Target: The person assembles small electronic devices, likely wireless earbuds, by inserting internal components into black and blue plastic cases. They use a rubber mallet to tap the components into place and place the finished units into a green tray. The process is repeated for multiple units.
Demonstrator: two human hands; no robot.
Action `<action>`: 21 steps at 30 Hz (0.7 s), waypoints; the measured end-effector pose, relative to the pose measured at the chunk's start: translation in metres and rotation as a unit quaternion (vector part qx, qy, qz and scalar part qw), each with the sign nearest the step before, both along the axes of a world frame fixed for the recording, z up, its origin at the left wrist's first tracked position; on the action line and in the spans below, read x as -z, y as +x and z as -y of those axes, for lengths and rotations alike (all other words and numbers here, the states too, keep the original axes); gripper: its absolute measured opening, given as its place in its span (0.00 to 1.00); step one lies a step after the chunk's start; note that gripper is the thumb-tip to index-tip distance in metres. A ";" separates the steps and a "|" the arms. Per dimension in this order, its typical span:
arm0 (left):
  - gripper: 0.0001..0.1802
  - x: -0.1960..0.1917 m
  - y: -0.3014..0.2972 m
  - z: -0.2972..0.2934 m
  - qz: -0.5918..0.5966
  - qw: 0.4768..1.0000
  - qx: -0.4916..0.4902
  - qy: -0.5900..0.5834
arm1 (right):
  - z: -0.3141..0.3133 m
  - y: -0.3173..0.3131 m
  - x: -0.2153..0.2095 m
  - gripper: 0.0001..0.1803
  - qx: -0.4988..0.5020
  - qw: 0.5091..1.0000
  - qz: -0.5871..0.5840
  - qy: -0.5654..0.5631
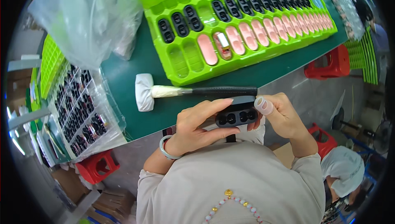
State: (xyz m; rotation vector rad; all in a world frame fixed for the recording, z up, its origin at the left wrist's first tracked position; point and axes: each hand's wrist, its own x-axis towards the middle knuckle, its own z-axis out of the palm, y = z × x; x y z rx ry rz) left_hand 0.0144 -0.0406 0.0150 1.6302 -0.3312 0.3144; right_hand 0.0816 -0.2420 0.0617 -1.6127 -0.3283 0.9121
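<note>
In front of my chest I hold a small dark case (238,117), which looks like an earbud charging case with its lid raised. Glossy black round wells line its inside. My left hand (193,122) grips it from the left, thumb along the near side and fingers at the far side. Closed at its right end is my right hand (284,116), whose thumb wears a clear finger cot (264,105); its fingertips are partly hidden behind the case. Just beyond, a mallet (144,92) with a white-wrapped head and black handle lies on the green table (144,124).
A lime-green tray (175,77) carries rows of black inserts (180,24) and pink shells (207,49); one shell (223,45) shows internal parts. Plastic bags (88,22) lie far left, above a divided box (82,109) of small dark pieces. Red stools (328,64) and a person (343,169) are beyond the table.
</note>
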 end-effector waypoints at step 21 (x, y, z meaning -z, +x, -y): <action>0.39 0.027 -0.119 -0.083 0.055 0.789 -0.558 0.252 | -0.180 -0.022 0.044 0.25 -0.196 0.673 0.699 -0.140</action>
